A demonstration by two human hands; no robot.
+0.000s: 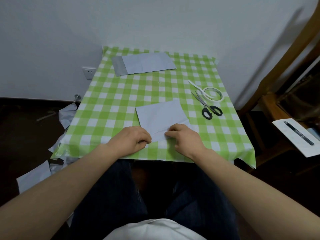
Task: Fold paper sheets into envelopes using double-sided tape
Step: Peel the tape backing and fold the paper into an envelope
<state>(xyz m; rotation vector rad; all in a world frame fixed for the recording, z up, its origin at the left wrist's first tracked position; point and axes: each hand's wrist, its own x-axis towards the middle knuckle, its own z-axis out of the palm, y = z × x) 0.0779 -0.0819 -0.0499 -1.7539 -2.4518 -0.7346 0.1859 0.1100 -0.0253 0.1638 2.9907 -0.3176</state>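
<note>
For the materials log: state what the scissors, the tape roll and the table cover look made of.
Scissors: grey metal blades; glossy black handles, likely plastic.
Tape roll: white band, probably paper-backed, a loose strip curling off.
Table cover: green-and-white check, likely thin plastic sheet; sheen and stiff creases at its edge.

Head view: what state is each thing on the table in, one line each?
paper sheet, partly folded, lying flat
left hand, pinches the sheet's near edge
right hand, pinches the same edge
envelope, folded, lying flat at the far side
scissors, closed, untouched
tape roll, loose end trailing
</note>
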